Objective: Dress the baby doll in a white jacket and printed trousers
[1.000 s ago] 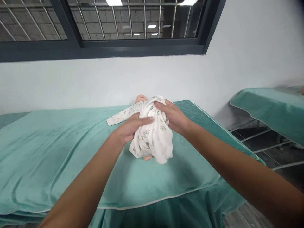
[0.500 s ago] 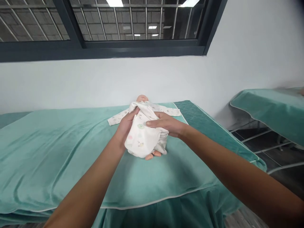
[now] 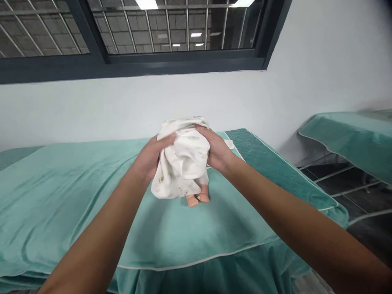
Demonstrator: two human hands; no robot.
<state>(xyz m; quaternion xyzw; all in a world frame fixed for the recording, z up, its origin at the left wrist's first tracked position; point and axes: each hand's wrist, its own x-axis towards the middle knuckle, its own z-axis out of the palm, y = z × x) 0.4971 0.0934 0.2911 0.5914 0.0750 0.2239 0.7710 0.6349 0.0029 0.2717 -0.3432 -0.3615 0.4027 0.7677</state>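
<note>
My left hand (image 3: 152,157) and my right hand (image 3: 217,150) grip opposite sides of a white printed baby garment (image 3: 180,163), bunched and raised above the bed. Fingers are wrapped behind the cloth on both sides, with the left thumb lying across its front. Beneath it lies a baby doll (image 3: 203,192), of which the bare feet and lower legs show. The garment hides the doll's head and body. Past my right hand, the end of a white sleeve (image 3: 229,143) on the doll peeks out.
A green velvety cover (image 3: 92,196) with pale piping spreads over the bed. Behind it stand a white wall (image 3: 128,106) and a dark-framed window (image 3: 183,63) with metal bars. Another green-covered bed (image 3: 346,139) with metal rails is at the right.
Both hands have lifted the garment, and its upper edge now covers the doll's head. My right hand has moved up to the garment's upper right side. More of the doll's legs shows.
</note>
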